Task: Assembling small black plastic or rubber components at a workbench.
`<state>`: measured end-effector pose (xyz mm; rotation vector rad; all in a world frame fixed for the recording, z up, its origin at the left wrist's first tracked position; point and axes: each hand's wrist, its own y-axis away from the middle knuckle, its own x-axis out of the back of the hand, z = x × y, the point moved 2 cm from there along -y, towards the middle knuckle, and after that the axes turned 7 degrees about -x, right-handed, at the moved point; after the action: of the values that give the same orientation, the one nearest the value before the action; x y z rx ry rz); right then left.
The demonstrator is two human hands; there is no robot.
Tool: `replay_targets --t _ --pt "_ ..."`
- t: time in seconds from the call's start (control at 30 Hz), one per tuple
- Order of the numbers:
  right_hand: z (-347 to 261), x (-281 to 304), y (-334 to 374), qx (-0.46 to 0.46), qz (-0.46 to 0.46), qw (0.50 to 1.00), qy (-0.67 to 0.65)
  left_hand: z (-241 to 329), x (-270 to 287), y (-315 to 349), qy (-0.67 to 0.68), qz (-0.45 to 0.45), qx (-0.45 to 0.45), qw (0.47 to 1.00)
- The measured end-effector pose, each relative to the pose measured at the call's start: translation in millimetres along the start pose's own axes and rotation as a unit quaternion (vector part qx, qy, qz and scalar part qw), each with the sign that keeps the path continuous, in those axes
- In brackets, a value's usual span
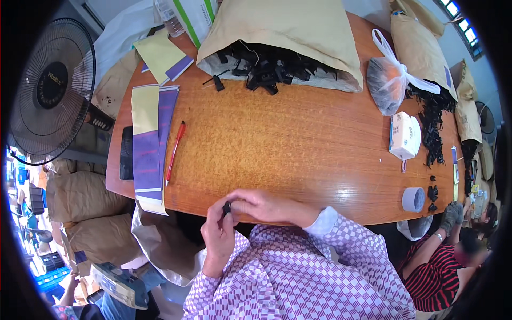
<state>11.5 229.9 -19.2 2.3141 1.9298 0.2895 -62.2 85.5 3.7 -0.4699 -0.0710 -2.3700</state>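
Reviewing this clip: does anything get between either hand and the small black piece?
Nothing visible does. The left hand holds the small black piece at its fingertips, and the right hand is right beside it. The red pen lies farther up the table, clear of both.

The head view looks steeply down from the wearer's head, facing forward over the desk (298,144), which fills the middle of the frame. It sits close above the body: the checked shirt (298,272) fills the lower centre, with the left hand (217,234) and right hand (264,207) just above it. The sack (277,26) at upper centre lies farther off. The fisheye reaches wide, taking in a fan (50,85) at upper left and a co-worker (440,274) at lower right; straight edges bend toward the dark rim.
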Motion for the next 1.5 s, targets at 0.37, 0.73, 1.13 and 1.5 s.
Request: replay_targets --t 0.37,0.73,1.13,1.5 --pt "5 190 -79 -0.121 0.284 0.789 -0.531 -24 50 22 -0.333 0.039 -0.045 0.941" --pt "-2 90 -21 -0.143 0.177 0.879 -0.419 5 17 -29 0.191 0.012 0.105 0.976" --pt "-15 29 9 -0.031 0.131 0.987 0.082 -32 -33 -81 0.590 -0.115 0.243 0.761" --pt "-18 10 30 -0.012 0.156 0.958 0.240 -8 -15 -50 0.501 -0.092 0.155 0.847"
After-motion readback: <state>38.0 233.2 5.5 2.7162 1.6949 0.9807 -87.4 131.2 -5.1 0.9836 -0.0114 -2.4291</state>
